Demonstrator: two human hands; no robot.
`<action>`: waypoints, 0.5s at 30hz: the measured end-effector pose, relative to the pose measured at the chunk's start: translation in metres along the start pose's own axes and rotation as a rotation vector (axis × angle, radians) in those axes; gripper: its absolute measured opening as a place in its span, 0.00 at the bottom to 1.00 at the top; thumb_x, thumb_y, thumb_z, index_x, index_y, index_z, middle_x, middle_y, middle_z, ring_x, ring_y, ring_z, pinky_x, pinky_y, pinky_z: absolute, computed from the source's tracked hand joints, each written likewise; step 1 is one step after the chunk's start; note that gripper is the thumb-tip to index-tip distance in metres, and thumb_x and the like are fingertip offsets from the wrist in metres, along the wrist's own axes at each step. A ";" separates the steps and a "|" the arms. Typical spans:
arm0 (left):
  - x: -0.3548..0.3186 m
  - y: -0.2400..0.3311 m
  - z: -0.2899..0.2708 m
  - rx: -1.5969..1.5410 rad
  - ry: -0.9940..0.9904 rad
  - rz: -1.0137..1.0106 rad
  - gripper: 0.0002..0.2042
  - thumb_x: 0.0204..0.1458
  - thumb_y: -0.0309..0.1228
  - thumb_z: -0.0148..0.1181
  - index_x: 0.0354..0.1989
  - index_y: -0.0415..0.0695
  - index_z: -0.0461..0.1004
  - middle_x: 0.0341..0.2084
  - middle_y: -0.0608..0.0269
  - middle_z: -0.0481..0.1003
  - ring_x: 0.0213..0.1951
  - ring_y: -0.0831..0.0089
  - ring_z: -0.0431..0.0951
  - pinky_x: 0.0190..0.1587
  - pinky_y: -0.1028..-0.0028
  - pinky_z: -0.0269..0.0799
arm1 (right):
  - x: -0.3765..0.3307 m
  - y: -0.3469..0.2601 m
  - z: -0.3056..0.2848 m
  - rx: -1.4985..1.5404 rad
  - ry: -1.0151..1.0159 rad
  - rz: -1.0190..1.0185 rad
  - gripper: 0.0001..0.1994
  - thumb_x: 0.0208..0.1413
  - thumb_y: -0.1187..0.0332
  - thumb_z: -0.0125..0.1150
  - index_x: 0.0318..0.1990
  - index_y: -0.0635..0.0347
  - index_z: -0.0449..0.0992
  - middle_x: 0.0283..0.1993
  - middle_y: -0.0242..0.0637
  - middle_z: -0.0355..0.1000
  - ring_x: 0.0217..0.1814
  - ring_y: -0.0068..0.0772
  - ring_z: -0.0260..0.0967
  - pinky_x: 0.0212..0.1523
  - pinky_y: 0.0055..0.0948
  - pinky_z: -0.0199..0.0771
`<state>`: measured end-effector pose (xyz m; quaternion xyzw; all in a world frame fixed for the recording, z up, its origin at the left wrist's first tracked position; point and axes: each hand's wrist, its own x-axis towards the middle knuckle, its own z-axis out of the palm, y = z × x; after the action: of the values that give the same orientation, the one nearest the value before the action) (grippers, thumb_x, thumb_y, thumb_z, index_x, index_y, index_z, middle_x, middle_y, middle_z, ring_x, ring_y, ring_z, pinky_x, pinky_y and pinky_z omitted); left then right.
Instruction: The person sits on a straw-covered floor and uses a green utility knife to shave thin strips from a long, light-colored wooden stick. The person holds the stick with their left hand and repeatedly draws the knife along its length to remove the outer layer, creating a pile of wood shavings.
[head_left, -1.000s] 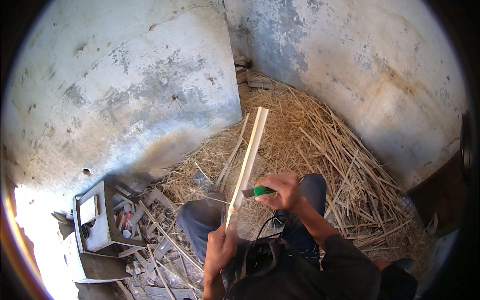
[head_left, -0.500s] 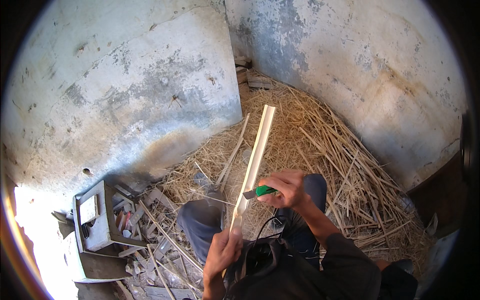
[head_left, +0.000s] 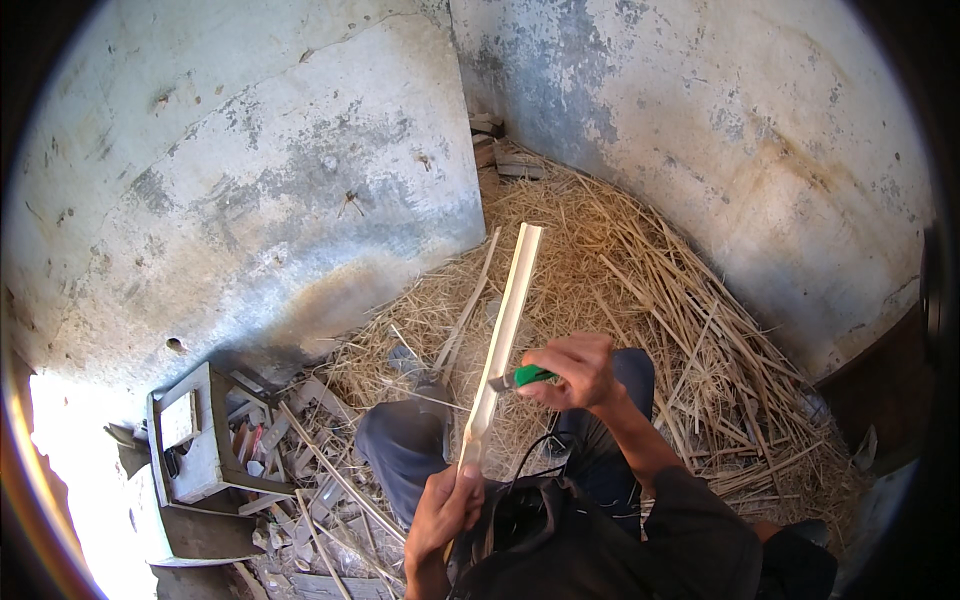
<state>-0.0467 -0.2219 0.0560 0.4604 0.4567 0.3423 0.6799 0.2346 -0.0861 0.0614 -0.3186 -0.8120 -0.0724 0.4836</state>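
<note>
A long piece of split bamboo (head_left: 507,322), pale and hollowed like a trough, slants up and away from my lap. Around its near end, below a node, my left hand (head_left: 447,507) is closed. My right hand (head_left: 572,371) grips a knife with a green handle (head_left: 533,374), its fingers wrapped round it. The short, wide blade (head_left: 502,383) rests at the bamboo's right edge, a little beyond the node. The bamboo's lower end is hidden behind my left hand and dark clothing.
Shavings (head_left: 570,220) and thin strips (head_left: 700,350) heap up beyond my knees and to the right. A worn cabinet-like box (head_left: 200,470) stands at left among scraps. Stained walls (head_left: 330,150) meet behind the heap. Bent knees flank the bamboo.
The bamboo has shifted slightly toward me and to the left, its far end now lower. The knife blade has moved a little farther up along the bamboo from the node.
</note>
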 end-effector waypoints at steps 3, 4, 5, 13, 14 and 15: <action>-0.008 -0.010 -0.005 -0.005 -0.043 -0.080 0.24 0.78 0.45 0.47 0.30 0.42 0.67 0.21 0.71 0.62 0.19 0.82 0.63 0.21 0.76 0.61 | -0.005 0.043 0.001 0.081 0.308 0.275 0.18 0.67 0.50 0.69 0.37 0.56 0.85 0.22 0.29 0.74 0.18 0.26 0.70 0.21 0.28 0.69; -0.011 -0.015 -0.006 -0.012 -0.060 -0.120 0.23 0.78 0.46 0.47 0.30 0.42 0.67 0.21 0.71 0.62 0.19 0.82 0.63 0.21 0.76 0.61 | -0.002 0.057 -0.010 0.049 0.313 0.345 0.19 0.68 0.50 0.66 0.37 0.58 0.84 0.22 0.31 0.74 0.19 0.26 0.71 0.21 0.28 0.69; -0.013 -0.018 -0.007 -0.026 -0.053 -0.146 0.23 0.78 0.46 0.48 0.30 0.43 0.67 0.21 0.71 0.62 0.19 0.82 0.63 0.21 0.76 0.62 | 0.002 0.064 -0.017 0.023 0.323 0.418 0.20 0.69 0.50 0.64 0.37 0.59 0.84 0.23 0.32 0.74 0.20 0.25 0.71 0.21 0.28 0.69; -0.002 -0.005 -0.015 -0.051 0.022 -0.191 0.27 0.76 0.54 0.46 0.30 0.43 0.67 0.18 0.70 0.61 0.18 0.77 0.66 0.21 0.76 0.59 | -0.007 0.021 0.002 0.239 0.132 0.206 0.18 0.67 0.50 0.68 0.36 0.56 0.84 0.26 0.32 0.79 0.24 0.28 0.77 0.23 0.32 0.73; 0.001 -0.003 -0.014 -0.055 0.024 -0.160 0.27 0.76 0.55 0.46 0.30 0.43 0.67 0.18 0.70 0.61 0.18 0.77 0.66 0.21 0.76 0.59 | -0.010 0.013 0.008 0.248 0.072 0.173 0.19 0.66 0.49 0.68 0.35 0.57 0.84 0.27 0.32 0.80 0.24 0.28 0.77 0.24 0.32 0.73; 0.005 -0.002 -0.011 -0.061 0.022 -0.133 0.28 0.76 0.55 0.46 0.30 0.43 0.67 0.18 0.70 0.61 0.18 0.77 0.66 0.21 0.75 0.59 | -0.013 0.005 0.013 0.254 0.010 0.143 0.20 0.65 0.48 0.69 0.34 0.57 0.84 0.28 0.31 0.81 0.24 0.28 0.78 0.24 0.32 0.74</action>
<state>-0.0555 -0.2146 0.0506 0.4044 0.4832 0.3154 0.7096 0.2325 -0.0823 0.0431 -0.3115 -0.7876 0.0641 0.5278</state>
